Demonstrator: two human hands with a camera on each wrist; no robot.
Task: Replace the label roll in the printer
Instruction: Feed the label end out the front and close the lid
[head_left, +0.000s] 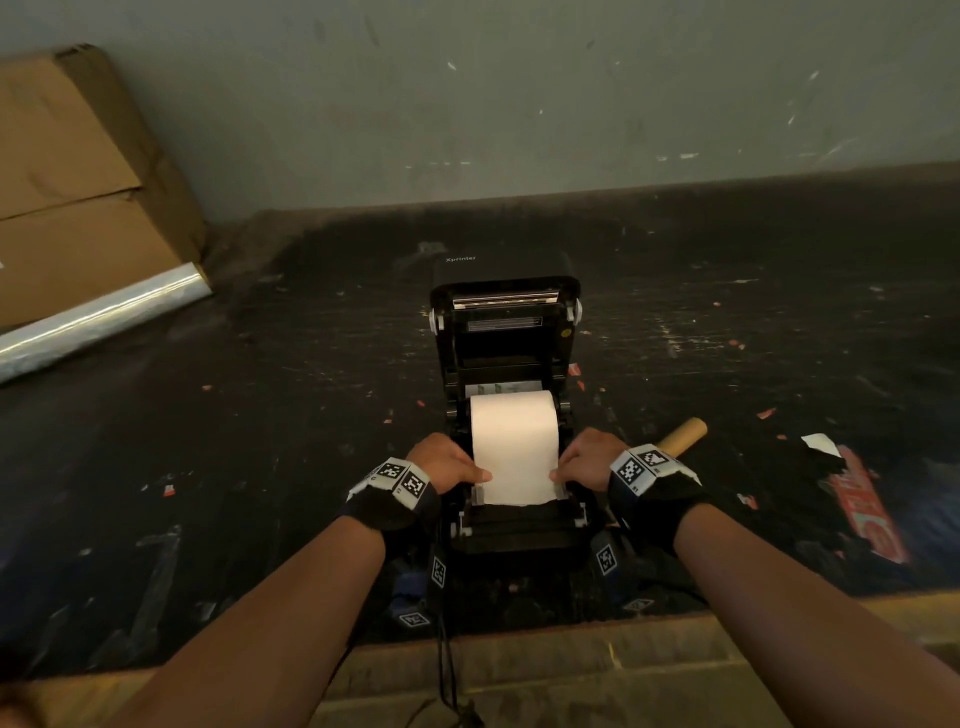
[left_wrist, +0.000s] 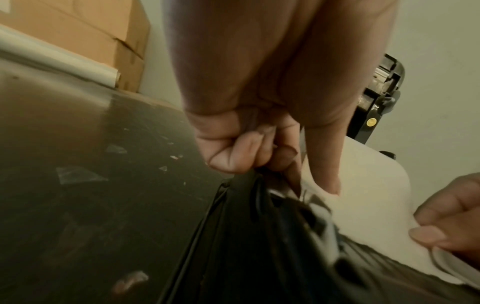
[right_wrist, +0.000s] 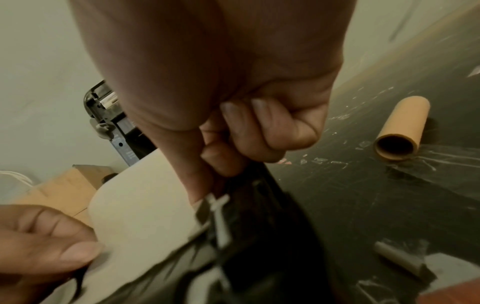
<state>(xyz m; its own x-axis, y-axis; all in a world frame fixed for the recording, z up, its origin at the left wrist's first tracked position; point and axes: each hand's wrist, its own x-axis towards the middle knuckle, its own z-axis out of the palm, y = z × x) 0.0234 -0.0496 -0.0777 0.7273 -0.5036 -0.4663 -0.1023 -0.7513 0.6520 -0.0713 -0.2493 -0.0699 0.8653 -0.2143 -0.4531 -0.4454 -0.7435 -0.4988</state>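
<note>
The black printer (head_left: 506, 535) stands on the dark table with its lid (head_left: 506, 322) tipped up and back. A white label roll (head_left: 514, 415) sits in the bay, and its paper (head_left: 514, 478) runs forward over the front edge. My left hand (head_left: 457, 467) pinches the paper's left edge with the thumb on top (left_wrist: 324, 164). At the opposite edge my right hand (head_left: 584, 462) pinches it the same way (right_wrist: 246, 133). The paper (left_wrist: 363, 195) lies flat between both thumbs. An empty brown cardboard core (head_left: 683, 436) (right_wrist: 401, 131) lies on the table right of the printer.
A large cardboard box (head_left: 78, 182) leans on the wall at the back left, with a shiny film roll (head_left: 104, 317) along its base. A torn red wrapper (head_left: 867, 514) lies at the right. A cable (head_left: 447, 649) hangs over the table's wooden front edge (head_left: 571, 665).
</note>
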